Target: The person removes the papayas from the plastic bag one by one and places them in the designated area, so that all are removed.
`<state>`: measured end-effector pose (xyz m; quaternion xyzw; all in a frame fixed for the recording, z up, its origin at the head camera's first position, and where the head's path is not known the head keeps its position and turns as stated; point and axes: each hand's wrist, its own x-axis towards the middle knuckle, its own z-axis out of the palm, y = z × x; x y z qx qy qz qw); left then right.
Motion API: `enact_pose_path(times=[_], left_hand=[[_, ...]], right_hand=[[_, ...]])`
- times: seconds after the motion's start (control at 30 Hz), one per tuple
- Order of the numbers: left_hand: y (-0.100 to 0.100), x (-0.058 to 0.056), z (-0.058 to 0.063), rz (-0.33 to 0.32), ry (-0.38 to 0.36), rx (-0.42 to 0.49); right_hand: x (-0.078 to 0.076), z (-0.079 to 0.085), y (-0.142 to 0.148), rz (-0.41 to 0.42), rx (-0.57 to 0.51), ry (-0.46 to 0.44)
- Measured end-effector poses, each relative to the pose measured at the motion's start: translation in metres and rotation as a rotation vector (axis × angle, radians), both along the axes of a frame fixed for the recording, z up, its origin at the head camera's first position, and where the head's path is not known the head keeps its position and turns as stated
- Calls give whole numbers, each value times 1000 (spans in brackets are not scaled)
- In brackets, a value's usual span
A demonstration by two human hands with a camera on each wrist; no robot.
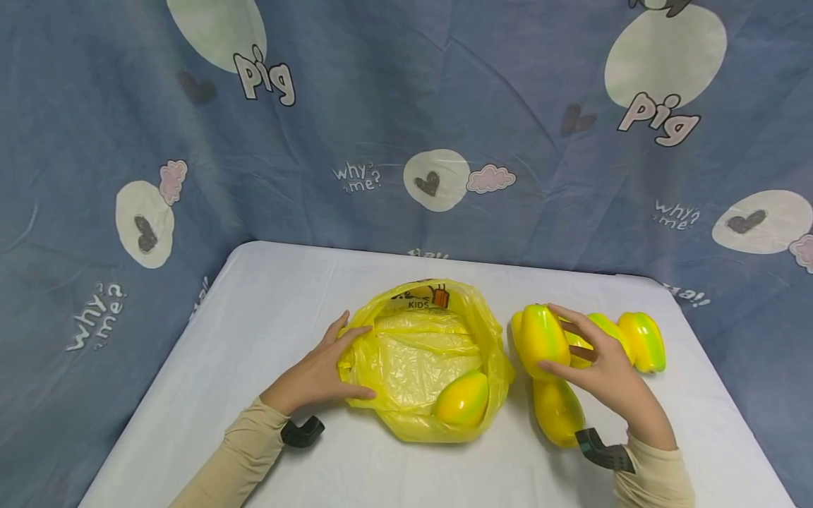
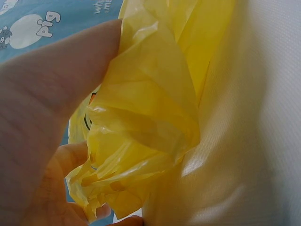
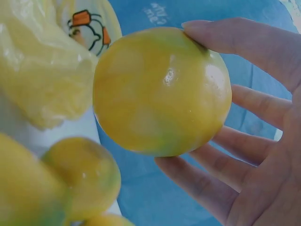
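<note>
A yellow plastic bag stands with its mouth spread wide, one yellow-green mango inside near its front right. My left hand holds the bag's left side, thumb and fingers spread at its rim; in the left wrist view crumpled plastic lies against that hand. My right hand grips another glossy yellow-green mango between thumb and fingers, to the right of the bag. The right wrist view shows this mango up close, the thumb on top and fingertips along its side and underside.
More yellow-green mangoes lie right of the bag: one in front, others behind my right hand, with one at the far right. A white cloth covers the table. A blue printed curtain hangs behind it.
</note>
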<state>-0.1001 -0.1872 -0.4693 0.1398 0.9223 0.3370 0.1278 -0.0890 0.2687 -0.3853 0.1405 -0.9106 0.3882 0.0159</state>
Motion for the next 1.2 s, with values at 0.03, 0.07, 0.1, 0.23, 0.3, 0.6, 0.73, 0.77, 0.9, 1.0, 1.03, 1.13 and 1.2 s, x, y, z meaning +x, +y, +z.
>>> enact_pose_path(times=[0.03, 0.07, 0.1, 0.23, 0.3, 0.6, 0.73, 0.77, 0.9, 1.0, 1.03, 1.13, 1.2], left_hand=[[0, 0, 0, -1, -1, 1], [0, 0, -1, 0, 0, 0], [0, 0, -1, -1, 0, 1], [-1, 0, -3, 0, 1, 2], [-1, 0, -3, -1, 0, 3], [-1, 1, -3, 5, 0, -8], [0, 0, -3, -1, 0, -10], [-1, 0, -3, -3, 2, -10], [0, 0, -2, -1, 12, -7], [0, -1, -2, 1, 9, -3], [0, -1, -2, 1, 6, -3], [0, -1, -2, 0, 0, -7], [0, -1, -2, 0, 0, -9]], right_hand=[[1, 0, 2, -6, 2, 3], [2, -1, 4, -12, 0, 4], [3, -1, 6, -18, 1, 5], [7, 0, 15, -35, -5, -2], [9, 0, 20, -48, -5, -14], [16, -5, 46, -102, 41, -32], [19, -6, 57, -109, 70, -42], [19, -7, 60, -110, 74, -47], [21, -9, 65, -112, 84, -74], [22, -10, 68, -111, 104, -98], [23, -11, 69, -110, 114, -107], [25, -13, 72, -105, 136, -126], [26, -14, 73, -100, 144, -133]])
